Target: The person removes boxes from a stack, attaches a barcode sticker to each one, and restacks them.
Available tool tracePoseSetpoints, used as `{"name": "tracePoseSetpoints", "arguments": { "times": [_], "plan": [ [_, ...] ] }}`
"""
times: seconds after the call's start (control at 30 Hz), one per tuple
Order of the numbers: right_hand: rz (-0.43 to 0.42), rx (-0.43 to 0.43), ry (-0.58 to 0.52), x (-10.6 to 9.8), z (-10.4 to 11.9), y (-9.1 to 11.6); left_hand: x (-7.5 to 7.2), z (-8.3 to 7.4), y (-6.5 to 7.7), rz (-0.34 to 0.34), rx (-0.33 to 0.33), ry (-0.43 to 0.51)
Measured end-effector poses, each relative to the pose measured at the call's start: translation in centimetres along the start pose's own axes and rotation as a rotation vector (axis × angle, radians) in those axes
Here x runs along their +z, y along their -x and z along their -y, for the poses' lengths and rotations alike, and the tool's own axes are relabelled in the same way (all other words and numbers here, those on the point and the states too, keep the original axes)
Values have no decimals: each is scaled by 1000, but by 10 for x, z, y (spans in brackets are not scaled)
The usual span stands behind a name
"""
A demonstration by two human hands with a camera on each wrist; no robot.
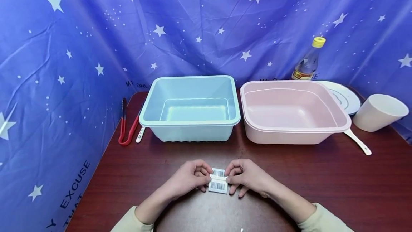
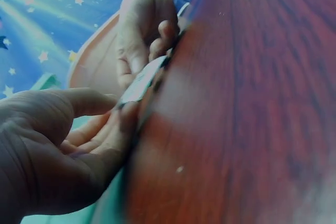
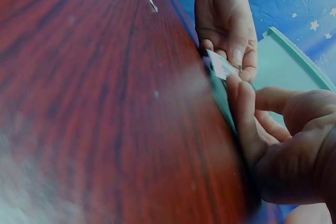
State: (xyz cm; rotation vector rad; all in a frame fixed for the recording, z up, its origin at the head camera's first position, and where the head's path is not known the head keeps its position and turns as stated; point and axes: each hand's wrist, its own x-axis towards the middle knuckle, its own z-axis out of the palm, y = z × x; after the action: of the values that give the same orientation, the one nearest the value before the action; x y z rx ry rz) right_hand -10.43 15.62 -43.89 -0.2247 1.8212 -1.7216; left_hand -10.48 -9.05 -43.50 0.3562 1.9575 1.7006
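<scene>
A small white barcode label [image 1: 217, 186] with two printed barcodes and a line across its middle lies between both hands, close over the table. My left hand [image 1: 189, 178] pinches its left edge between thumb and fingers. On the opposite edge, my right hand [image 1: 247, 176] pinches it the same way. In the left wrist view the label [image 2: 142, 82] appears as a thin tilted strip between the two sets of fingertips. The right wrist view shows the label's printed face [image 3: 221, 66], partly hidden by fingers.
Behind the hands stand a blue basin [image 1: 190, 131] and a pink basin [image 1: 286, 138]. Red-handled tongs [image 1: 128, 135] lie at left. A white spoon [image 1: 358, 141], a white cup [image 1: 376, 114], a plate [image 1: 346, 96] and a bottle [image 1: 305, 63] are at right. A white scrap [image 3: 153, 4] lies on the table.
</scene>
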Motion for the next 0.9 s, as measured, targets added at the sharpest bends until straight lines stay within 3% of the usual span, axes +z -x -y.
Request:
{"name": "tracePoseSetpoints", "arguments": {
  "times": [0.23,0.47,0.57,0.73,0.9],
  "plan": [
    [-114,-89,20,-2,-1,-7,0,13,-17,-72,51,201],
    [-167,-173,59,-5,-4,-10,7,14,-30,-91,130,190],
    [-238,-258,169,-3,-7,-13,11,16,-33,-126,165,150],
    [-452,-420,440,0,-12,-15,16,19,-34,-162,212,72],
    [-478,-543,555,4,-16,-17,21,17,-35,-158,240,77]
  ]
}}
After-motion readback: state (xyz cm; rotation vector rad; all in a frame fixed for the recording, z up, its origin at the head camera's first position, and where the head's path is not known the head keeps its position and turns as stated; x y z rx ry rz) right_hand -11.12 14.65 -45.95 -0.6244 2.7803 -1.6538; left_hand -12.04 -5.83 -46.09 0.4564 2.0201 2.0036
